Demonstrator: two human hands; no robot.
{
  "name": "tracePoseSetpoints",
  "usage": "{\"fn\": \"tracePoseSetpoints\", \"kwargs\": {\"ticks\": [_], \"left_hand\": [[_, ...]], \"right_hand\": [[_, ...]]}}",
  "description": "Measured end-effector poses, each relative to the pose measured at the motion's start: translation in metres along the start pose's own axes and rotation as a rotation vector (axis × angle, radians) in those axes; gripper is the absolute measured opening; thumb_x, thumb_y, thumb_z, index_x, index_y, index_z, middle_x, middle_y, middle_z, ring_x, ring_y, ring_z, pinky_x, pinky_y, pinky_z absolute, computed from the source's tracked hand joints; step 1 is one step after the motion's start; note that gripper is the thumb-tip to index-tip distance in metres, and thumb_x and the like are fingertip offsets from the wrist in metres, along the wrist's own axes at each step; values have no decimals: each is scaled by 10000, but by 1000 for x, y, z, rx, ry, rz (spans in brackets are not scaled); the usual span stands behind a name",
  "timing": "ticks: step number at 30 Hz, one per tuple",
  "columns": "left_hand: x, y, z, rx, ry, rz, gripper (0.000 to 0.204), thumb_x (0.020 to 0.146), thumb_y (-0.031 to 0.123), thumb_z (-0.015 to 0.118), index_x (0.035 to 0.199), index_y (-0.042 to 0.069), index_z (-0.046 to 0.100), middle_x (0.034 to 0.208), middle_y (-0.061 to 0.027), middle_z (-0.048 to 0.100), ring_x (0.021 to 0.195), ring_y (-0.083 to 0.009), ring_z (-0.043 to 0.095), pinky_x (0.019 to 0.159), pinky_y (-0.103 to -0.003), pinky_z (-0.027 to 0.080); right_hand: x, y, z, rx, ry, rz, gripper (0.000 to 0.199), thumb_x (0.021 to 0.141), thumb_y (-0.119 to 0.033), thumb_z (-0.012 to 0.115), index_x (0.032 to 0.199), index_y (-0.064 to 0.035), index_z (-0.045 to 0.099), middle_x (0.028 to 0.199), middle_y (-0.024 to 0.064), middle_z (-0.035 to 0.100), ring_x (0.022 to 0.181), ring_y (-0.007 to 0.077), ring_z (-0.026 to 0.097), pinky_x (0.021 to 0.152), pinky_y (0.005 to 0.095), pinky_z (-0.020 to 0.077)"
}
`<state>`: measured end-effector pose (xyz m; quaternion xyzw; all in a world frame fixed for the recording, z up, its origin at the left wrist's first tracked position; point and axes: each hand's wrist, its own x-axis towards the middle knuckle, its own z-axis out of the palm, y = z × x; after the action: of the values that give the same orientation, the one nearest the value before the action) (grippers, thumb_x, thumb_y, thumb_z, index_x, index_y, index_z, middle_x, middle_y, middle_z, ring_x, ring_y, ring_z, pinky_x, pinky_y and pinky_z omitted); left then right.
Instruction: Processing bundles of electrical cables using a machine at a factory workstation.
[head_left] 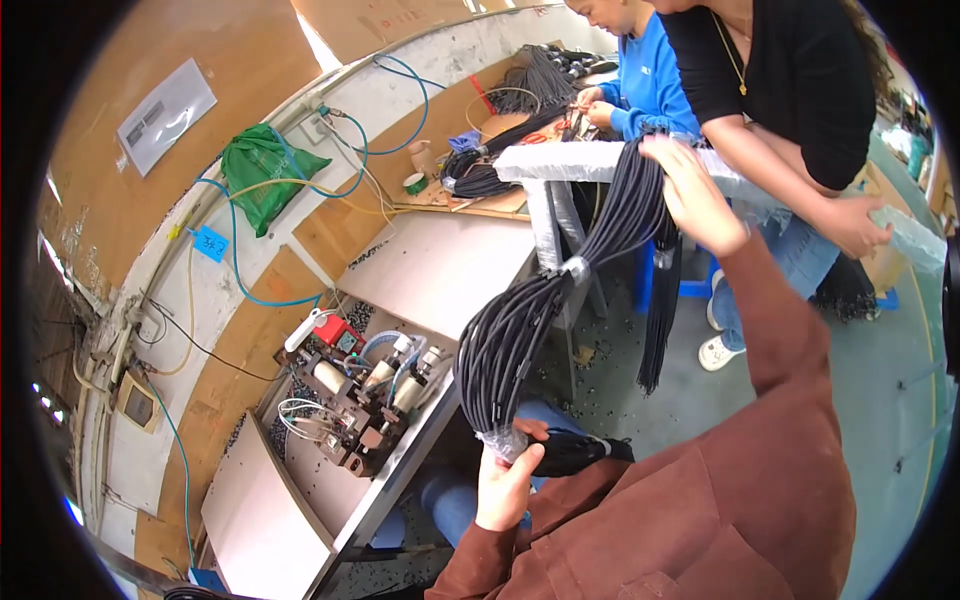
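Observation:
A thick bundle of black cables (510, 335) arches across the middle of the view. Clear plastic wraps it near its lower end, and another clear band binds it about midway. My left hand (507, 487) is closed around the lower wrapped part, and more black strands hang below it. At the far end, my right hand (690, 192) lies with fingers stretched out flat against the cables' upper ends, its palm side hidden. That end rests by a rail wrapped in white plastic (540, 160). A second black bundle (660, 310) hangs down from the rail.
A small machine (370, 390) with pneumatic fittings stands on the bench at left. Two people are beyond the rail, one in a blue top (645, 75), one in black (790, 90). More cables (480, 175) lie on the far bench; a green bag (265, 175) hangs on the wall.

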<state>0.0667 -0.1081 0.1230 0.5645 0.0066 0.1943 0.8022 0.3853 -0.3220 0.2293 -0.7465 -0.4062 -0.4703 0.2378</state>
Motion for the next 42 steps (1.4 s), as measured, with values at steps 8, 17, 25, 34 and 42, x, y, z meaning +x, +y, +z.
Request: {"fn": "tracePoseSetpoints", "kwargs": {"ticks": [8,17,25,34,42], "left_hand": [[6,12,33,331,-89,113,361,758,37,593,1083,7,439,1006,-93,494,1031,-235,455,933,-379,318],[37,123,36,969,-439,681,489,825,355,572,1145,-1,476,1301,-240,348,1244,-393,299,1011,-472,253],[-1,191,32,-112,-27,1143,415,832,441,494,1070,106,554,1372,-264,237,1277,-420,210,1038,-553,131],[18,187,22,-168,-130,1126,400,849,434,465,1062,108,555,1352,-246,272,1264,-401,234,1033,-542,149],[48,178,23,-218,-268,1057,389,863,428,439,1054,109,555,1335,-230,303,1253,-384,255,1029,-532,164]], "right_hand": [[-114,-226,-21,1219,-480,304,634,664,-388,722,1109,12,512,1084,155,534,1065,340,487,904,409,380],[-74,-148,-31,637,-199,68,773,526,-147,736,1214,1,418,1068,187,541,876,360,557,767,383,462],[43,-104,-44,7,283,-104,540,712,-60,647,1183,59,410,940,226,571,848,352,594,715,351,475],[38,-20,4,-454,100,380,539,763,-167,606,1216,1,367,1006,199,532,872,367,552,741,407,466],[-36,-39,0,-403,40,157,352,756,-111,582,1079,-13,483,1023,164,516,999,312,490,856,378,403]]}}
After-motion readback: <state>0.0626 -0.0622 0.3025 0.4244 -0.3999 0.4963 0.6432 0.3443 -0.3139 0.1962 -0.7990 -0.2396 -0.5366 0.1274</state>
